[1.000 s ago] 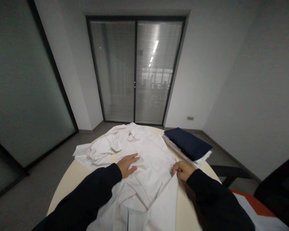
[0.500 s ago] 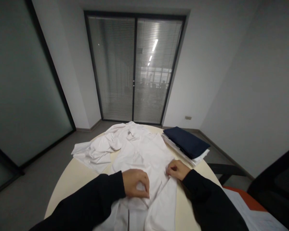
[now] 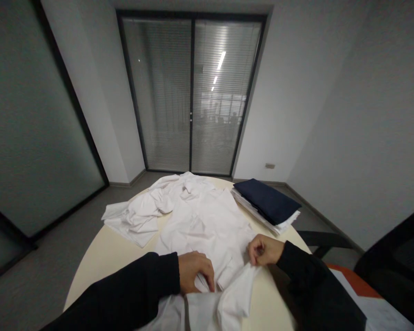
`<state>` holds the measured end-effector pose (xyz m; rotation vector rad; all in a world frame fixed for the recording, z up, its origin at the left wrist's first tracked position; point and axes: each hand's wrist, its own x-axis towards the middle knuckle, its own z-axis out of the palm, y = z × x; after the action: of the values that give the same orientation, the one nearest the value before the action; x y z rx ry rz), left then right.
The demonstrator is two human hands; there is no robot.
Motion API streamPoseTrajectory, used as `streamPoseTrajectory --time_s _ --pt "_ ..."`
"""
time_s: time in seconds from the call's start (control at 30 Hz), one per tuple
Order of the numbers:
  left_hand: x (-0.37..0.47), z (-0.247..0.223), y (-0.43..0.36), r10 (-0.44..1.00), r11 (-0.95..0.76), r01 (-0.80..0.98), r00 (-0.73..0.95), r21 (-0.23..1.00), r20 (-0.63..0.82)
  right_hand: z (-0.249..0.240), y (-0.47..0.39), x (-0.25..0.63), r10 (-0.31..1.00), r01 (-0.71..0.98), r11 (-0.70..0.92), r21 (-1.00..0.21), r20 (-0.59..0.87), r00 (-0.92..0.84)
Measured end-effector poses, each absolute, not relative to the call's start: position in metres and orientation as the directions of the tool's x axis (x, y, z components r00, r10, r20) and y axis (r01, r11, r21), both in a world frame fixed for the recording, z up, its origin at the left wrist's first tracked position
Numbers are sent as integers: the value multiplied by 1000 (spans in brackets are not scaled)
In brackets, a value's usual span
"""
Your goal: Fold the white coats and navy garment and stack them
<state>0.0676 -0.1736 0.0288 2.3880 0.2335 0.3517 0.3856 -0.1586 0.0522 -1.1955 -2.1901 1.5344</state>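
- Step in hand, by my reading: folding the near end of 1 white garment (image 3: 207, 220), spread across the middle of the round tabletop (image 3: 100, 266).
- Left hand (image 3: 196, 272) curled over a fold of it near the near edge; right hand (image 3: 265, 249) pinching a raised flap.
- Next move calls for both grips kept taut and level.
- Count: 2 hands; 1 crumpled white cloth (image 3: 134, 216) at the left edge; 1 folded stack (image 3: 266, 202), navy on top, at the far-right edge.

Dim room, light thru window blinds (image 3: 193, 96), wide-angle edge warp, slight softness
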Motion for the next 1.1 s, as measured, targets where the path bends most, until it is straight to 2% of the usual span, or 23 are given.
streamPoseTrajectory --time_s 0.17,0.33,0.47,0.63,0.77,0.87,0.93,1.0,1.03,1.1 --pt "66 34 -175 274 -658 15 936 753 221 54 -157 392 726 392 13 -920 -261 -636" --pt "69 68 -196 400 -655 150 901 741 171 45 -152 397 767 452 73 -889 -240 -595" --pt "86 82 -230 503 -754 318 843 575 193 38 -148 400 792 431 60 -900 -220 -569" --pt "111 59 -254 527 -830 456 830 321 183 33 -145 401 825 396 35 -918 -197 -530" --pt "120 43 -261 566 -817 529 810 229 152 25 -140 398 901 365 56 -929 -110 -420" --pt "123 48 -269 614 -768 575 786 281 69 19 -135 396 924 365 81 -928 -67 -376" --pt "125 59 -274 636 -718 582 771 382 20 15 -133 396 928 370 89 -925 -57 -368" --pt "125 70 -273 609 -674 516 793 528 2 14 -132 397 929 383 87 -920 -64 -366" --pt "126 73 -271 552 -659 441 834 609 -5 13 -131 397 929 387 87 -918 -66 -365" --pt "126 75 -264 318 -618 226 948 753 -24 12 -132 398 929 387 84 -918 -68 -363"
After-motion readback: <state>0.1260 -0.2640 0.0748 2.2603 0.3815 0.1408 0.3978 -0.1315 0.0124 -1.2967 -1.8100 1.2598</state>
